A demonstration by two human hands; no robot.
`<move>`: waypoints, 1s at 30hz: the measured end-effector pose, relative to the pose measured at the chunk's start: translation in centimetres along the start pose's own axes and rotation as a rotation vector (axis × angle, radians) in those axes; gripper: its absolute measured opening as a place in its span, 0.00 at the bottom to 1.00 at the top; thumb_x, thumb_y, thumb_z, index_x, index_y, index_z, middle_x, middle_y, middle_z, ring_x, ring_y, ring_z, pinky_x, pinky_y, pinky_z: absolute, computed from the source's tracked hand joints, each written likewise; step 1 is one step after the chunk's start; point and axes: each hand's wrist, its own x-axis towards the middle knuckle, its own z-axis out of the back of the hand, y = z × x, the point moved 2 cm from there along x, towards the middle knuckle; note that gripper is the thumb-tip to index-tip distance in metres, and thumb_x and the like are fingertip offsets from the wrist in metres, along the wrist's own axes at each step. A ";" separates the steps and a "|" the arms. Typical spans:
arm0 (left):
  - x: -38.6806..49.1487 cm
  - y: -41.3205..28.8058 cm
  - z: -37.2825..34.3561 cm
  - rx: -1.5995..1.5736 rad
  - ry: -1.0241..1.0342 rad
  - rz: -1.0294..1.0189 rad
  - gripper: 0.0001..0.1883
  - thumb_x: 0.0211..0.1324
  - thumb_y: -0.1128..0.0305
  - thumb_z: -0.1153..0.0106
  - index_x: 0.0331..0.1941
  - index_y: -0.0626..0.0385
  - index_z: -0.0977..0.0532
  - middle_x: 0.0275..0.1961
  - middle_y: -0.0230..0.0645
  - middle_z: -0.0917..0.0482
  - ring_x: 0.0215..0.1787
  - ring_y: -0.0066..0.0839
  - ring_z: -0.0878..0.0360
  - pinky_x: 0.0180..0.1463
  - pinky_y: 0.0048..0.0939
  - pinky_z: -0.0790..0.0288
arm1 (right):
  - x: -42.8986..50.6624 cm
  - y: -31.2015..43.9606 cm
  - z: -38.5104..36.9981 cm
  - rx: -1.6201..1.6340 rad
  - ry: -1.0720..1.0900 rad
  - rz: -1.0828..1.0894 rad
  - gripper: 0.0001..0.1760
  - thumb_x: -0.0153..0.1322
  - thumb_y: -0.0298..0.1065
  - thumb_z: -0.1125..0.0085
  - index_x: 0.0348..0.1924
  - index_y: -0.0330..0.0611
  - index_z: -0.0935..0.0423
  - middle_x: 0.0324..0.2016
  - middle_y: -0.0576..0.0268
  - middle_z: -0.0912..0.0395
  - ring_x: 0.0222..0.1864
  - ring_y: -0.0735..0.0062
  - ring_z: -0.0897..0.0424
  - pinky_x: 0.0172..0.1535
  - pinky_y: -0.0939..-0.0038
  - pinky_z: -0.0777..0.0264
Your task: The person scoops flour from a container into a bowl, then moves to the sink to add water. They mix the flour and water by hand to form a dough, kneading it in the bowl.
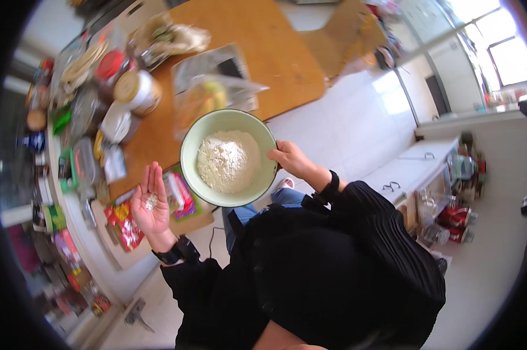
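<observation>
My right hand (292,159) grips the right rim of a pale green enamel bowl (188,164), its thumb on the edge. Inside the bowl lies a mound of flour-like white powder (230,162). To the left of the bowl, my left hand (152,212) is held palm up with its fingers extended. A small heap of whitish bits (151,201) rests loose on that palm; what they are cannot be told. The two hands are apart, and my left hand does not touch the bowl.
A wooden table (263,48) extends beyond the bowl, bearing bagged yellow fruit (209,97), a newspaper (202,63), a white jar (141,92) and a red-lidded jar (111,64). A red package (125,225) lies near my left hand. White cabinets (403,168) stand at the right.
</observation>
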 end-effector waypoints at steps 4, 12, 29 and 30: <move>4.0 14.3 -1.2 -0.152 -0.017 0.263 0.27 0.70 0.72 0.67 0.70 0.73 0.46 0.75 0.57 0.46 0.78 0.49 0.50 0.79 0.49 0.47 | -9.1 -2.4 12.5 0.019 -0.287 0.016 0.13 0.72 0.32 0.48 0.40 0.28 0.24 0.28 0.58 0.19 0.29 0.72 0.18 0.35 0.69 0.21; 15.2 41.0 -5.3 -0.128 -0.089 0.753 0.27 0.70 0.69 0.70 0.67 0.76 0.41 0.73 0.60 0.42 0.77 0.50 0.46 0.78 0.47 0.44 | -19.6 -11.2 32.2 0.511 -0.782 0.135 0.12 0.72 0.30 0.50 0.42 0.29 0.25 0.32 0.58 0.19 0.30 0.70 0.17 0.32 0.69 0.18; 49.5 110.5 -18.0 0.154 -0.118 1.418 0.27 0.70 0.69 0.71 0.65 0.78 0.39 0.70 0.64 0.39 0.75 0.52 0.43 0.77 0.47 0.42 | -29.1 -17.1 84.1 0.863 -1.563 0.152 0.11 0.71 0.30 0.47 0.44 0.33 0.27 0.32 0.58 0.18 0.29 0.70 0.16 0.32 0.68 0.16; 50.1 114.9 -19.4 0.170 -0.110 1.445 0.27 0.70 0.69 0.71 0.65 0.78 0.39 0.71 0.64 0.39 0.75 0.52 0.43 0.77 0.47 0.42 | -29.9 -17.0 87.0 0.882 -1.598 0.160 0.11 0.71 0.30 0.48 0.44 0.33 0.27 0.32 0.57 0.18 0.29 0.70 0.16 0.33 0.68 0.16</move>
